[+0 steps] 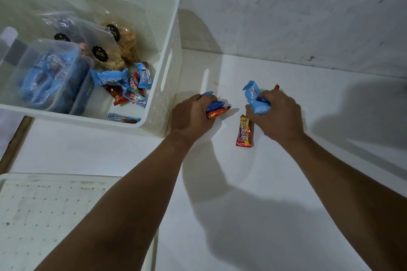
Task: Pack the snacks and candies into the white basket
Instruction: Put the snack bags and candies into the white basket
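Left hand [193, 114] is curled round a small bunch: one red-orange bar [218, 112] plus at least one blue wrapper [214, 104], knuckles up, resting on the white tabletop [286, 182]. Right hand [277, 114] grips a bunch of light-blue packets [256, 100]; a red wrapper tip [276, 87] pokes out behind its knuckles. Exact count in either fist: can't tell, fingers hide most of it.

One red-and-yellow bar [244, 131] lies loose between the hands, just beside the right thumb. Looks like the last piece on the table.

Step in hand, my read: gather the leftovers, then carry to the white basket [171, 35], which sits just left of and beyond the left hand, near wall almost touching it.

How to do it well:
- Right fist already looks full; pinch the loose bar with free fingertips without easing the grip, or dump first and come back.
- Left hand goes first, short hop over the rim.
- Release low over the loose pile [127, 86] in the near right corner, clear of the tub.

Counts in the basket:
- clear lidded tub [50, 77] of blue candies: 1
- clear snack pouches with black labels [100, 53]: 3 labels visible
- loose wrapped pieces: roughly 7, overlapping, not certain

Nearer than the left forearm: one white perforated lid or tray [44, 215].
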